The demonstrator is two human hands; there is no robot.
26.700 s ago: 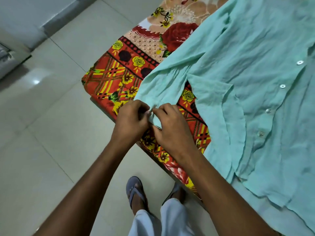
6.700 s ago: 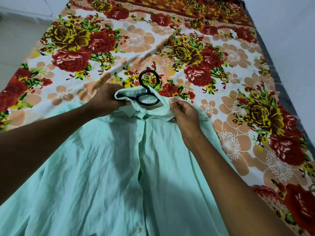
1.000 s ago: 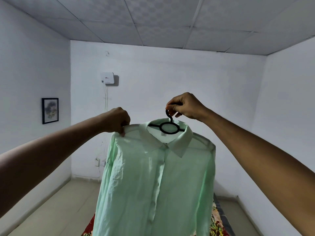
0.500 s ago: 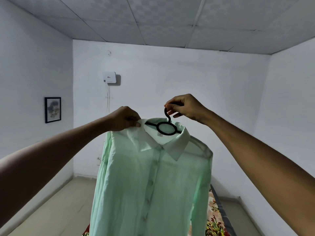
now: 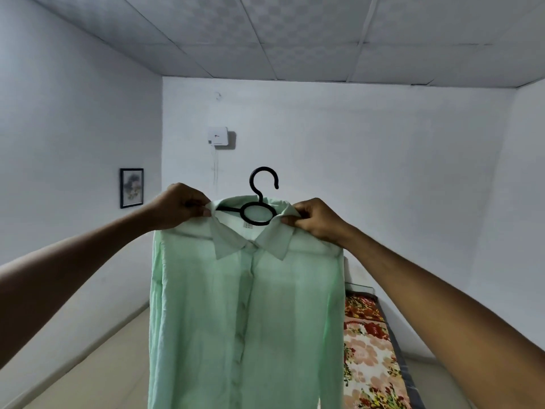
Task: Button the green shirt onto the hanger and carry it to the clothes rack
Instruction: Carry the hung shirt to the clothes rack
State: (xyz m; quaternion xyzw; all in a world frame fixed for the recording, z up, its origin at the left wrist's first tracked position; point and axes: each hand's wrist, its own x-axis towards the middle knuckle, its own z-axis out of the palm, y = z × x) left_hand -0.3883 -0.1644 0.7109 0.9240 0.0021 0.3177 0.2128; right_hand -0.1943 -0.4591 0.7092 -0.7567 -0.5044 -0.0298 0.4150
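Note:
The pale green shirt (image 5: 247,314) hangs buttoned on a black plastic hanger (image 5: 259,202), held up in front of me at chest height. My left hand (image 5: 180,206) pinches the collar at its left end, where the hanger arm runs under the fabric. My right hand (image 5: 312,221) pinches the collar at its right end. The hanger's hook stands free above the collar, with no hand on it. The shirt's lower part runs out of the bottom of the frame. No clothes rack is in view.
A bed with a floral sheet (image 5: 368,343) lies low at the right, against the right wall. A small framed picture (image 5: 131,188) hangs on the left wall, and a white box (image 5: 218,136) is mounted on the far wall. Tiled floor (image 5: 88,379) shows at lower left.
My right hand has let go of the hanger hook and moved down onto the right collar end. My left hand has slid inward along the shoulder to the left collar end.

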